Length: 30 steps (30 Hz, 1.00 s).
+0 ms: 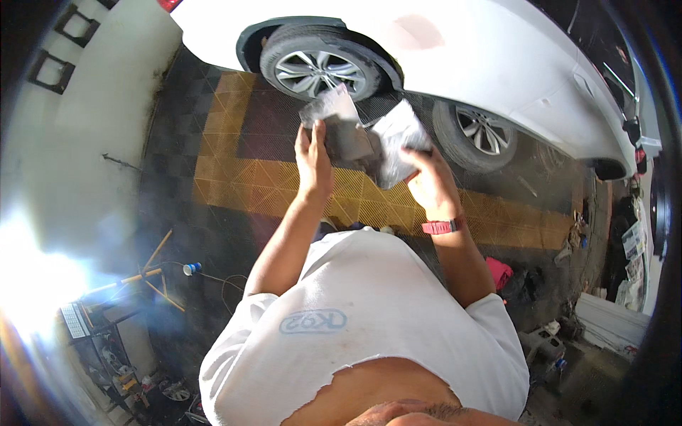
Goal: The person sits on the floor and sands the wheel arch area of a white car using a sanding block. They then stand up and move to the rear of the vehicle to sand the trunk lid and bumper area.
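Note:
My left hand (pixel 313 153) grips a flat, dusty grey piece (pixel 330 106) with a pale upper face, its fingers along the left edge. My right hand (pixel 426 170), a red watch (pixel 440 226) at its wrist, is closed on a crumpled whitish-grey piece (pixel 399 131), thumb across its face. Between the two, a darker grey part (pixel 348 142) hangs close against both; whether they are joined I cannot tell. Both hands are raised in front of the white car (pixel 455 57), below its wheel (pixel 320 71) in the picture.
A second wheel (pixel 483 138) is at right. Black-and-yellow tiles (pixel 249 177) cover the floor. A white wall (pixel 85 156) stands left, with a bright lamp (pixel 35 277), yellow stand (pixel 145 272) and cord near it. A pink bundle (pixel 499 273) and clutter lie lower right.

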{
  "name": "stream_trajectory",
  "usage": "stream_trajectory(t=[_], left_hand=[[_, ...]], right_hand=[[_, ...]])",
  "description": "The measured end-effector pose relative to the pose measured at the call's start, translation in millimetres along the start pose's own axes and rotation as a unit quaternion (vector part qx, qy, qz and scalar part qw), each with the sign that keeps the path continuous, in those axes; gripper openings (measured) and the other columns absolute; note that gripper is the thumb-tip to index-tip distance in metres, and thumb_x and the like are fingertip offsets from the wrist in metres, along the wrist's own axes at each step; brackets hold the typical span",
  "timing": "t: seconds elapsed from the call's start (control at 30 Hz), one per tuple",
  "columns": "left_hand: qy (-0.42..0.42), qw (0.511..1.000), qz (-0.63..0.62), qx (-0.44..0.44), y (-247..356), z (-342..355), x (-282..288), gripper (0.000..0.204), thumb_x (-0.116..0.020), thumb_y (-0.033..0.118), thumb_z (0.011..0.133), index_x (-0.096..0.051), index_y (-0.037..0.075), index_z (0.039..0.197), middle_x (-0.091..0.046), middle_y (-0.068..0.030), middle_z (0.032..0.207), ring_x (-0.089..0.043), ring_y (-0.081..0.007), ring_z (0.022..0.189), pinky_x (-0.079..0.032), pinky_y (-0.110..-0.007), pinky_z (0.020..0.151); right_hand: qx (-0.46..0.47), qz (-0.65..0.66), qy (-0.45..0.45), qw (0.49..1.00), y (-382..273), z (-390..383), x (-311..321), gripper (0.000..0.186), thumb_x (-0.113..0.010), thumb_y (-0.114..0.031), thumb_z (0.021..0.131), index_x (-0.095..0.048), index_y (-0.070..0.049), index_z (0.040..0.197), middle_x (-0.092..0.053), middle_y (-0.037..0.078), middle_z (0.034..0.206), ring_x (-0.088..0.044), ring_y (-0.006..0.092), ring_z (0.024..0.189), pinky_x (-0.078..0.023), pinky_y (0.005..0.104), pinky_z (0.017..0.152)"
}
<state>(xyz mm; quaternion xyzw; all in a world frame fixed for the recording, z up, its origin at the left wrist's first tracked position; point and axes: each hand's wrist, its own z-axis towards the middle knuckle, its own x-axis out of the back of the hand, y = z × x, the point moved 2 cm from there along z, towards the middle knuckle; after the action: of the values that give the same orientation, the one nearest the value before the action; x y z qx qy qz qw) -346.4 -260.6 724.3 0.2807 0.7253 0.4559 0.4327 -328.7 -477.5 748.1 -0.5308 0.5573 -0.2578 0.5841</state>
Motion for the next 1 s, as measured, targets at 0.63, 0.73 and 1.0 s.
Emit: stream_trajectory(t=[0.63, 0.73, 1.0], left_hand=[[-0.085, 0.974, -0.18, 0.111, -35.6, -57.6, -0.8, 0.043, -0.064, 0.025, 0.103, -0.052, 0.002, 0.138, -0.066, -0.0114, 0.122, -0.066, -0.0193, 0.113, -0.059, -0.038, 0.096], [-0.016, 0.995, -0.086, 0.054, -20.5, -43.6, 40.3, 0.051, -0.06, 0.033, 0.105, -0.049, 0.001, 0.144, -0.062, -0.016, 0.134, -0.064, -0.0255, 0.122, -0.053, -0.039, 0.104], [0.096, 0.973, 0.207, -0.015, 10.6, -12.5, 157.4, 0.081, -0.056, 0.051, 0.104, -0.031, -0.007, 0.156, -0.042, -0.0334, 0.153, -0.044, -0.0402, 0.143, -0.037, -0.043, 0.118]], right_hand=[[-0.116, -0.058, -0.168, 0.977, 20.7, 21.0, 109.1, 0.035, -0.074, -0.01, 0.094, -0.058, 0.0, 0.124, -0.069, 0.009, 0.119, -0.068, 0.0164, 0.106, -0.055, 0.0316, 0.094], [-0.035, -0.191, -0.181, 0.964, 38.7, 48.8, 93.3, 0.038, -0.068, -0.005, 0.097, -0.052, -0.004, 0.131, -0.069, 0.009, 0.118, -0.068, 0.0154, 0.104, -0.056, 0.0329, 0.091], [0.405, -0.648, -0.192, 0.616, 52.6, 72.7, -157.4, 0.045, -0.059, 0.002, 0.087, -0.069, -0.015, 0.127, -0.059, 0.012, 0.134, -0.049, 0.0337, 0.137, -0.031, 0.0553, 0.119]])
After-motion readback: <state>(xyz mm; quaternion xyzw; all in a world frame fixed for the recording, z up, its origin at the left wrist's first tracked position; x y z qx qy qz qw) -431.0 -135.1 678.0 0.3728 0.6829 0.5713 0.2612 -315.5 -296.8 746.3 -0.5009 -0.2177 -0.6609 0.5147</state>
